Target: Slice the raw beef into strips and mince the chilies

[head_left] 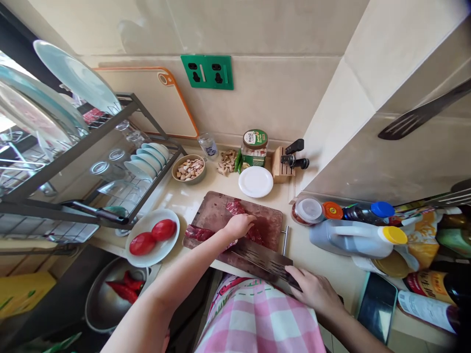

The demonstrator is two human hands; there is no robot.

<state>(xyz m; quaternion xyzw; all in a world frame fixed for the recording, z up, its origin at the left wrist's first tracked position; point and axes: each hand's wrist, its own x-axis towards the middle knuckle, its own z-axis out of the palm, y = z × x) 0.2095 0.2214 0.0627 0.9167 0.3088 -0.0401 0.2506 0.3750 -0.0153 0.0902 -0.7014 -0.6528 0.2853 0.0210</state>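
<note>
A pale tiled wall (272, 29) rises behind a cream counter (303, 250), where the brown chopping board (211, 208) lies in front of me. The raw red meat (235, 206) is on that board, one strip reaching its left edge, more lying around and beyond my left hand (239, 226). That hand is down on the meat with its fingers bunched; I cannot tell whether they pinch it. My right hand (312, 289), at the board's near right corner, is clamped round the handle of a broad, dark knife (257, 252), its blade slanting across the board's near side just beside my left hand. Beyond the board sit a white plate (255, 181), a bowl (189, 182) of garlic and a wooden knife block (282, 171). Left of it, two tomatoes (164, 229) lie on an oval plate (171, 240); farther off, a pan (110, 274) holds red peppers (123, 292). Right of the board, a yellow-capped jug (349, 238) lies on its side, and a phone (377, 304) rests nearer me.
</note>
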